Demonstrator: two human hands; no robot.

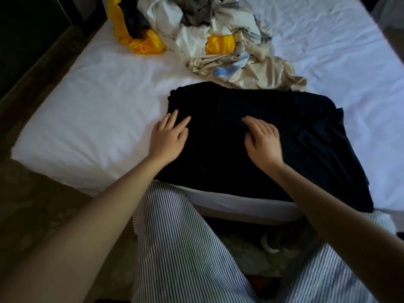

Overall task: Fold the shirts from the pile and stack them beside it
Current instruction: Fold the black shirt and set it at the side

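Left hand (169,136), palm down with fingers straight and slightly spread, rests on the left edge of the black shirt (218,158). Right hand (261,141), fingers gently bent, presses its middle. Neither grips. The matte, roughly rectangular shirt lies flat on a wrinkled white sheet (87,106). Beyond the fingertips sits the crumpled pile (207,29) of white, beige and yellow cloth.

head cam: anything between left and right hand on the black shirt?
Only the black shirt itself: flat dark fabric spans the gap between the left hand and right hand, per the head view.
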